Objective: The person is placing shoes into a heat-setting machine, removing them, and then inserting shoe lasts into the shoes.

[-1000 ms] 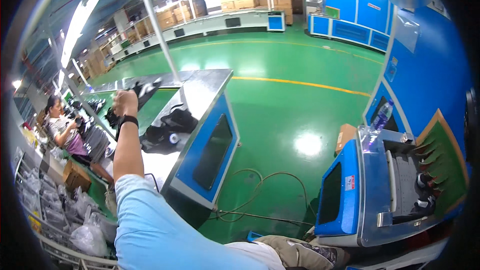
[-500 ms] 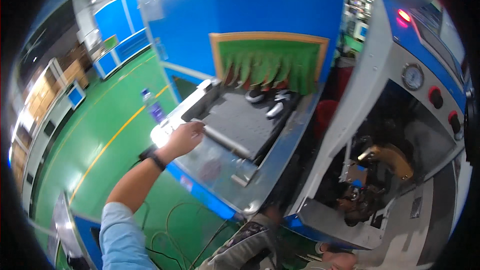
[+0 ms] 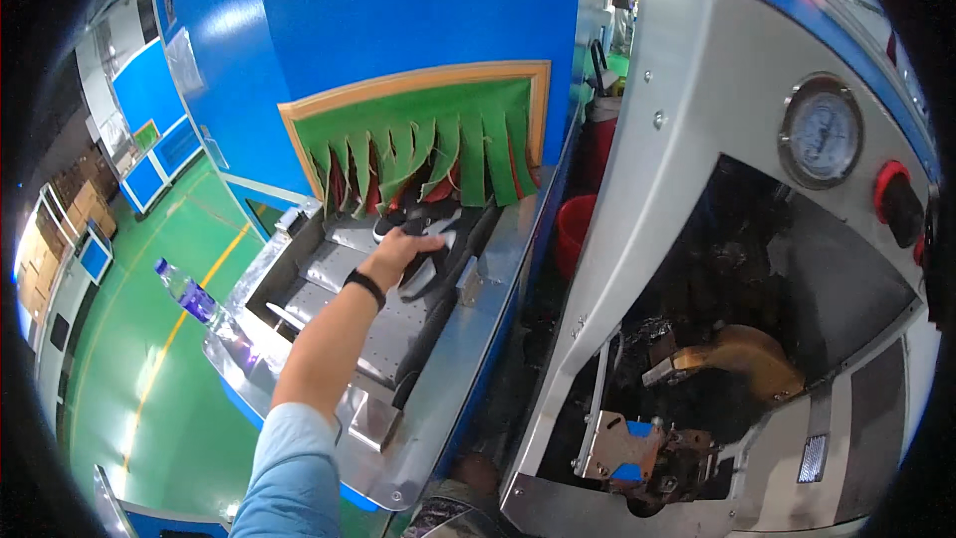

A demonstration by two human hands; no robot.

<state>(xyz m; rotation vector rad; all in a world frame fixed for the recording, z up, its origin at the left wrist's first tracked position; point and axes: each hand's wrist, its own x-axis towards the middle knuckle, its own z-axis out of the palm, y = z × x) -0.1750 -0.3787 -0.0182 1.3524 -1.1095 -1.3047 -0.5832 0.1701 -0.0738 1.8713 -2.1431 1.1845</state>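
Note:
My left hand (image 3: 394, 257) reaches over the moving-bed surface of a metal work table, a dark band on its wrist. Its fingers are closed about the upper edge of a black shoe (image 3: 422, 284) with pale grey parts; the grip is partly hidden behind the hand. Just beyond, a second black shoe (image 3: 384, 226) with a white edge lies partly hidden by my hand, close below a green strip curtain (image 3: 413, 154). Under both shoes is a grey perforated plate bed (image 3: 383, 344). My right hand is not in view.
A clear bottle with a purple label (image 3: 194, 297) stands on the table's left rim. At right is a grey machine (image 3: 637, 239) with a pressure gauge (image 3: 821, 132), a red-and-black knob (image 3: 896, 201) and a curved brass-coloured part (image 3: 747, 359). A red bin (image 3: 575, 229) stands between.
My left hand has moved forward from the bed's near left edge to the black shoe. The view has shifted closer and to the right, bringing the grey machine nearer.

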